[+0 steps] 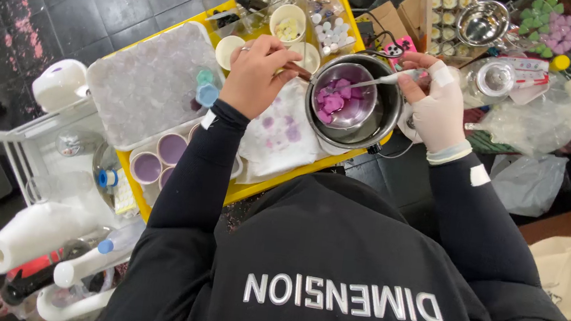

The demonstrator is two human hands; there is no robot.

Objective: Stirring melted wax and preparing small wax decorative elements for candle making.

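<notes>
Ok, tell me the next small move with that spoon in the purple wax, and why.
Probably keep stirring: sweep the spoon, held in the gloved right hand, through the purple chunks. They sit as solid lumps in the small metal bowl inside the melting pot, not yet liquid. The left hand rests at the pot's rim, seemingly steadying it.

Just L of left hand (256,75): white foam tray (151,81). Below it, by the wrist: stained white cloth (281,131) and cups w/ purple fill (156,160), all on yellow table (246,192). Beyond right hand (438,106): steel bowl (482,22), purple & green pieces (555,26). R of it: clear plastic bags (533,124). Far lower L: paper towel roll (26,238).
</notes>
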